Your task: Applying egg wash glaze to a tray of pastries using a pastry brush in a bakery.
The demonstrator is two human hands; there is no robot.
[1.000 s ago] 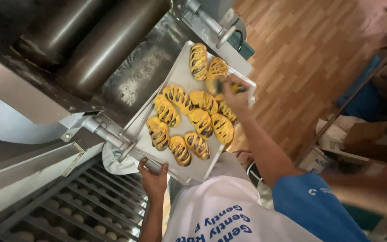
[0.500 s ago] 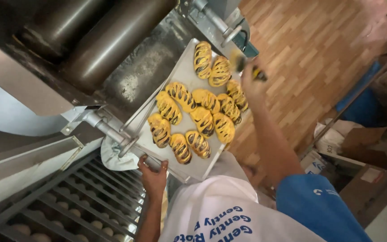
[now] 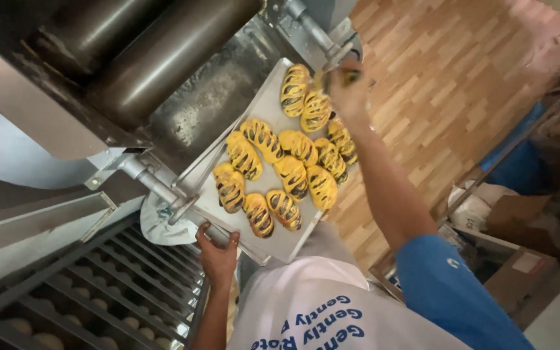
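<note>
A flat metal tray (image 3: 264, 110) holds several yellow braided pastries (image 3: 293, 175) with dark filling. It rests at a slant against a steel machine. My left hand (image 3: 218, 254) grips the tray's near edge from below. My right hand (image 3: 348, 87), on a blue-sleeved arm, is raised over the tray's far corner. Its fingers are closed on a small yellow and dark piece that looks like a pastry (image 3: 348, 74). Two more pastries (image 3: 306, 100) lie just beside that hand.
The machine's large steel rollers (image 3: 163, 58) and frame stand at the left. Below them, a wire rack (image 3: 98, 304) holds pale dough pieces. Wooden flooring (image 3: 461, 84) lies to the right, with cardboard boxes and a blue object (image 3: 520, 162) at the right edge.
My right hand has left the tray's right edge and moved to the far corner, now with a small piece in its fingers. My left hand keeps its grip on the tray.
</note>
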